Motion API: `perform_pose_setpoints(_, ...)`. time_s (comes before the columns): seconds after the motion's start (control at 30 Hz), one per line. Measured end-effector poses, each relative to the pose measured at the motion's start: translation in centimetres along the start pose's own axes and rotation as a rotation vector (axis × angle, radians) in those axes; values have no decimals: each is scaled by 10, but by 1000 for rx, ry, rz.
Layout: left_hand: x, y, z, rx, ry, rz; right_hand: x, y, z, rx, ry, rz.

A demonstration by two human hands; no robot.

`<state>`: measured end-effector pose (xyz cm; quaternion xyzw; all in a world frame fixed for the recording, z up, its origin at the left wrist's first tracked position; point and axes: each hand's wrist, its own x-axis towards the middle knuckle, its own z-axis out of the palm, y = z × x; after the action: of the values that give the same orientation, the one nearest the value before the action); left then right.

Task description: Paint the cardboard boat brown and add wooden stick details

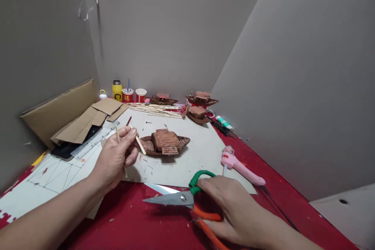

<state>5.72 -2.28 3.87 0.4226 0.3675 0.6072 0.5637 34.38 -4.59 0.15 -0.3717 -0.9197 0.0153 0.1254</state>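
Note:
My left hand (pixel 117 158) is closed on thin wooden sticks; a short pale stick (pixel 141 146) pokes out past the thumb, and another stick shows behind the fingers. Just right of it, a brown model boat (pixel 165 142) with a rounded cabin roof rests on a white board (pixel 187 170). My right hand (pixel 231 207) grips a pair of scissors (pixel 178 198) with one green and one orange handle. Their blades stand slightly apart and point left, low over the red tablecloth. Parts of the right fingers are hidden behind the handles.
A pink glue gun (pixel 241 168) lies at the right, its cord trailing forward. Long thin sticks (pixel 158 110) and more model boats (pixel 202 97) are at the back. Cardboard pieces (pixel 84 121) and a clear ruler (pixel 93 140) lie left. Paper cups (pixel 141 95) and a yellow bottle (pixel 117 90) stand by the wall.

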Motion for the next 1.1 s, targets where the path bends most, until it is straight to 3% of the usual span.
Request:
perform_pose_setpoints(0.13,-2,0,-1,16,-94,-25,1,8,-1,87,169,-69)
perform_pose_setpoints(0.27,-4,-3,-1,36,-196,-9,3,9,1,178,291,-30)
perform_pose_setpoints(0.5,-16,-12,4,145,-308,-43,24,-4,5,351,151,111)
perform_pose_setpoints(0.73,-18,-14,6,348,-335,59,33,-8,6,220,206,66)
perform_pose_setpoints(1.1,-18,-23,3,418,-312,91,33,-9,14,176,255,24)
